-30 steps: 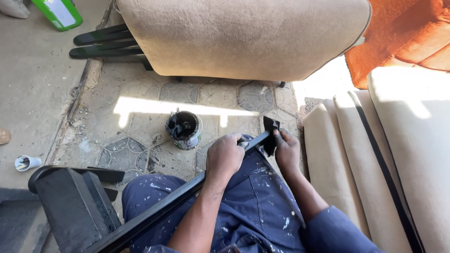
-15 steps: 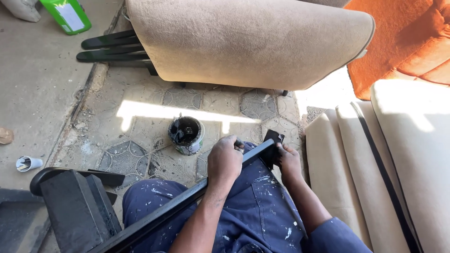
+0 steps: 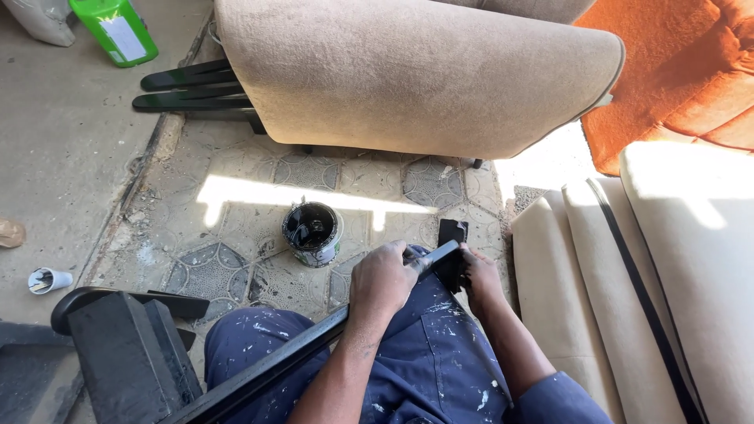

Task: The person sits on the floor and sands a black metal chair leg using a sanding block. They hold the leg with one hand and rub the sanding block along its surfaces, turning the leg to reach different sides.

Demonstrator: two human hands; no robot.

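Note:
A long black-painted bar (image 3: 298, 353) lies slanted across my lap, over blue paint-spattered trousers (image 3: 424, 361). My left hand (image 3: 382, 276) is closed around the bar near its upper end. My right hand (image 3: 479, 275) presses a small flat black pad (image 3: 452, 235) against the tip of the bar. An open can of black paint (image 3: 312, 232) stands on the patterned floor tiles just beyond my left hand.
A big beige cushion (image 3: 416, 71) leans overhead, with black slats (image 3: 188, 86) to its left. An orange cushion (image 3: 683, 78) and cream cushions (image 3: 667, 275) fill the right. A black furniture part (image 3: 126, 353) sits lower left; a green container (image 3: 114, 27) and a white cup (image 3: 47, 279) lie farther left.
Both hands stay on the bar's end. The right hand and its black pad have shifted slightly along the tip, and the view has drifted a little.

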